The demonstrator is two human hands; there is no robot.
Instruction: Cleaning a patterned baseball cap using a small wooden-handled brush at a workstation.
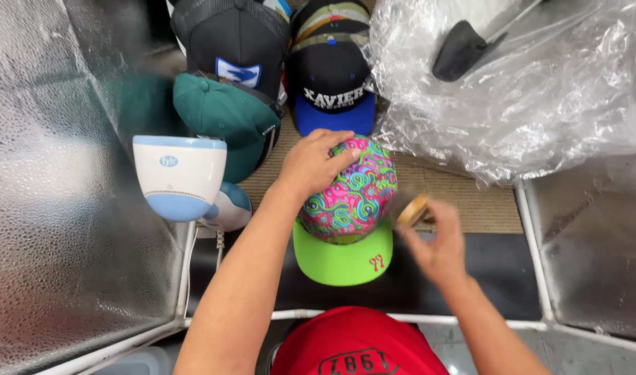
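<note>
Multicoloured swirl cap [349, 191], green brim pointing to bottom of frame; left hand [311, 163] presses flat on its crown, right hand [439, 243] clamps a blurred wooden brush [412, 210] beside it.

Bright even light, glare on silver reflector panels [61, 173] and plastic sheet [540, 97], right hand [439, 243] motion-blurred, edges slightly bowed

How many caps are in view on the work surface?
At least 5: the swirl-patterned cap under the left hand, a teal cap, a black mesh cap, a black cap with blue brim, and a stacked one behind. More may be hidden.
</note>
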